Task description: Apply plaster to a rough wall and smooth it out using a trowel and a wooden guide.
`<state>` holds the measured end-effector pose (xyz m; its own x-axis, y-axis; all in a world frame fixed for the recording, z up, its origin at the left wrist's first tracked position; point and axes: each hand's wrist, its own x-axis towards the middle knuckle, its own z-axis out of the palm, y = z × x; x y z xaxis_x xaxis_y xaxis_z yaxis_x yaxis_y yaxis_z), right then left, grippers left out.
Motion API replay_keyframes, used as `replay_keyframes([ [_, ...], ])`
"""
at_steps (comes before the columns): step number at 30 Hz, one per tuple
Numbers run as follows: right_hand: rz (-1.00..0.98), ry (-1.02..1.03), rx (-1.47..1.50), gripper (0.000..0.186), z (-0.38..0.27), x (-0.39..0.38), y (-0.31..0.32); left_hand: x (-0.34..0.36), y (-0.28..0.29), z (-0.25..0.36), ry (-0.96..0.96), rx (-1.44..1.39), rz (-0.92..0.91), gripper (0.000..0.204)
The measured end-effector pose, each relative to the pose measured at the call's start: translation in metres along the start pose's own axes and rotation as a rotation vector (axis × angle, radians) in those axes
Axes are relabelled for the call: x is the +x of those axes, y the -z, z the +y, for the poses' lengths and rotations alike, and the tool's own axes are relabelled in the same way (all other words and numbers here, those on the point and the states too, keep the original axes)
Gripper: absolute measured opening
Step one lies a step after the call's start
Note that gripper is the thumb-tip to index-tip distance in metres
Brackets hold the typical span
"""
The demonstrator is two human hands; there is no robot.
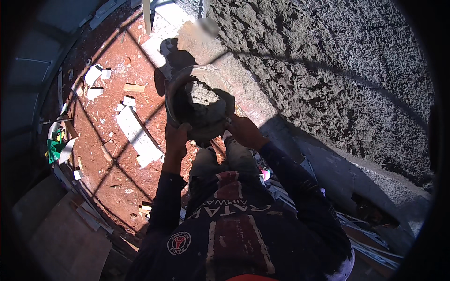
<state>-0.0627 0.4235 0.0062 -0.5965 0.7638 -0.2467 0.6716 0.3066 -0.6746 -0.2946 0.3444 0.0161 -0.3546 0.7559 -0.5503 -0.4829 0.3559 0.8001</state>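
A dark round bucket (176, 93) with a lump of wet grey mortar (205, 102) inside is held out in front of me, above my legs. My left hand (177, 140) is closed on its near left rim, thumb on top. On the near right side, my right hand (241, 132) grips the same rim. Just beyond the bucket, a pale concrete ledge (251, 100) runs along the foot of a wall (318, 70) coated in rough grey plaster.
Red dirt ground (122, 173) at the left carries white board pieces (133, 131), scraps and a green crumpled material (55, 149). An upright post (146, 16) stands at the top. Long metal strips (363, 239) lie at the lower right beside the wall, and grey panels edge the left.
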Motion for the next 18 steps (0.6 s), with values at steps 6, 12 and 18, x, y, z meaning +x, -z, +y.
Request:
replay_keyframes([
  [6,-0.029,0.134,-0.085,0.038,-0.009,0.01,-0.029,-0.024,0.047,-0.041,0.035,-0.018,0.245,0.054],
  [12,-0.333,0.216,0.479,0.033,-0.054,0.023,-0.022,-0.082,0.077,-0.061,0.19,0.084,0.555,0.029],
  [18,-0.753,0.033,0.579,0.027,0.065,0.119,0.087,-0.142,0.071,-0.072,0.234,0.172,0.767,0.025],
])
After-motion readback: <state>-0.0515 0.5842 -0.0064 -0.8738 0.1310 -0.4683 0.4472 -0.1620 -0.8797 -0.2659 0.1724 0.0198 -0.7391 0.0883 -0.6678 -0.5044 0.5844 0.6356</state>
